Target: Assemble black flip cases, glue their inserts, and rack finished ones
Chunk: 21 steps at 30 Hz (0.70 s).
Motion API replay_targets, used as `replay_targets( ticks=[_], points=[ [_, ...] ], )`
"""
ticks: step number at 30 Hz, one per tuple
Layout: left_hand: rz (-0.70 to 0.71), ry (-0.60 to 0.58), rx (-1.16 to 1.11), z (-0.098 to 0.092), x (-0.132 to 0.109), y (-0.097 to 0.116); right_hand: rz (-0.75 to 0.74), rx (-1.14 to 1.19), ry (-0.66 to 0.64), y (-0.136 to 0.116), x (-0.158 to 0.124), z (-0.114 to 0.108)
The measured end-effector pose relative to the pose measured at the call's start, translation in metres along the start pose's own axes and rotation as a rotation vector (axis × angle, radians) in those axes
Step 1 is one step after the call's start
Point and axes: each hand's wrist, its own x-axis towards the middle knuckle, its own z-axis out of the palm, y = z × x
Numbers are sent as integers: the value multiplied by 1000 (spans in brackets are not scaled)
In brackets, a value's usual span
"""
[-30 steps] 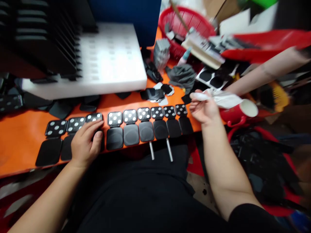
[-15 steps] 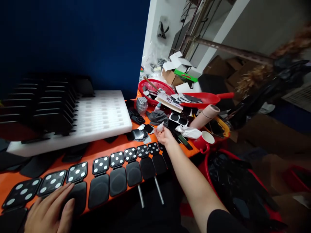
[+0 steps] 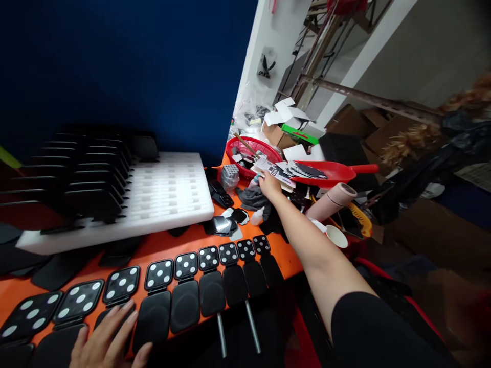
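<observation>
A row of hinged black cases lies unfolded along the orange table (image 3: 146, 250); each upper flap (image 3: 160, 273) carries white dots, each lower half (image 3: 152, 319) is plain black. My left hand (image 3: 111, 337) rests over one of the near cases, fingers spread and holding nothing. Farther off, my right hand (image 3: 270, 185) has its fingers closed around a small bottle with a bluish top (image 3: 254, 180), partly covered by the fingers. Just in front of that stands a small white squeeze bottle (image 3: 257, 216), beside a crumpled grey cloth (image 3: 251, 198).
White foam block (image 3: 169, 189) with slotted black panels (image 3: 95, 174) at left. Behind my right hand: red basket (image 3: 274, 152), red scoop (image 3: 341, 174). Pink tumbler (image 3: 332, 201) and cup (image 3: 336, 236) sit right of my forearm. Two metal rods (image 3: 253, 327) jut from the table's front edge.
My right hand has let go of the white squeeze bottle, now on the table, and moved farther back to the bluish-topped bottle. My left hand has shifted slightly right.
</observation>
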Motion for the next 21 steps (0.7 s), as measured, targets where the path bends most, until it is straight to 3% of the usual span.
replay_targets(
  ticks=[3, 6, 9, 12, 14, 16, 18, 21],
  points=[
    [93, 26, 96, -1, 8, 5, -10, -87, -56, -4, 22, 16],
    [146, 25, 143, -3, 13, 8, -26, -137, -81, -6, 28, 19],
    [145, 36, 174, -3, 15, 11, -60, -143, -87, -10, 23, 8],
    [117, 30, 171, -1, 15, 12, -96, -98, -107, -18, 5, -17],
    [103, 27, 149, 1, 15, 12, -133, 23, -192, -28, -19, -38],
    [103, 25, 113, 1, 16, 12, -204, 304, -406, -42, -57, -58],
    [104, 22, 58, -3, 18, 12, -205, 534, -614, -57, -111, -70],
    [76, 11, -74, -22, 22, 21, -11, 852, -879, -71, -213, -66]
  ],
)
